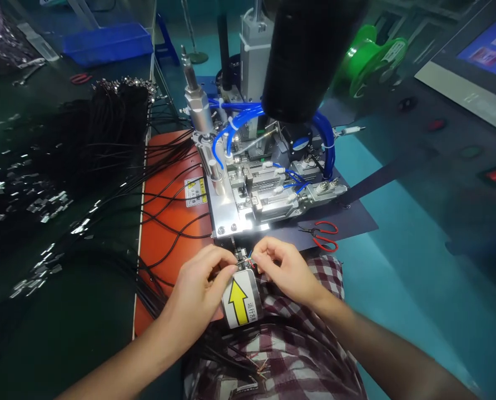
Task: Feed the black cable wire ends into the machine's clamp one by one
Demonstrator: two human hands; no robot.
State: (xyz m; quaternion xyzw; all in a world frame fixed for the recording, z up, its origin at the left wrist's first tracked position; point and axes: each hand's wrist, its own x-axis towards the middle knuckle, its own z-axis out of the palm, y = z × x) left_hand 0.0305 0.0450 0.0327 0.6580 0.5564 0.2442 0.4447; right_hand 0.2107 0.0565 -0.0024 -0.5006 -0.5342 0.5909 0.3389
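My left hand (pixel 206 280) and right hand (pixel 283 266) meet at the small metal fixture (pixel 243 253) at the front of the machine (pixel 227 214), with a thin wire end (pixel 245 260) between them, just above the arrow plate (pixel 238 300). The left thumb and index finger pinch the wire from one side; the right thumb and index finger pinch it from the other, beside fine red and blue strands. This opposed grip probably straightens and steadies the short end; my fingertips hide whether it touches the fixture. The arrow points toward the machine, presumably to mark the running direction. Red-handled snips (pixel 316 232) lie on the dark base plate (pixel 358 225), likely parked there for easy reach. Black cables (pixel 233 361) rest across my checked lap (pixel 318 366), bare ends exposed, probably for ready pick-up.
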